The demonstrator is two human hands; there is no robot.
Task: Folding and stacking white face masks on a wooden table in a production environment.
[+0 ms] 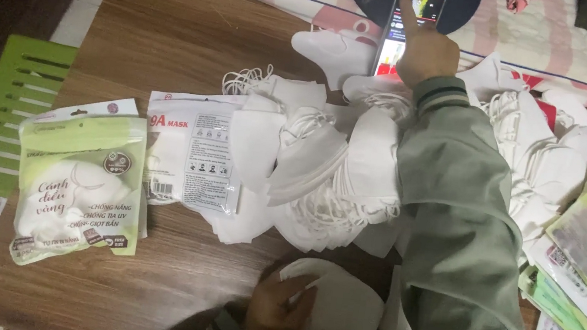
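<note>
Your left hand [281, 309] is pinching a white mask [339, 312] at the table's [175, 38] near edge. Your right hand [423, 50], fingers curled, is pressing its forefinger on a phone [398, 40] beyond the mask pile [322, 176]. Green packets [78, 187] are lying left.

One head-worn camera looks steeply down and forward over the desk [174, 46], close enough that the sleeve fills the lower right. The near desk edge runs along the bottom, the bed [548, 39] crosses the top, and floor shows at left.
</note>
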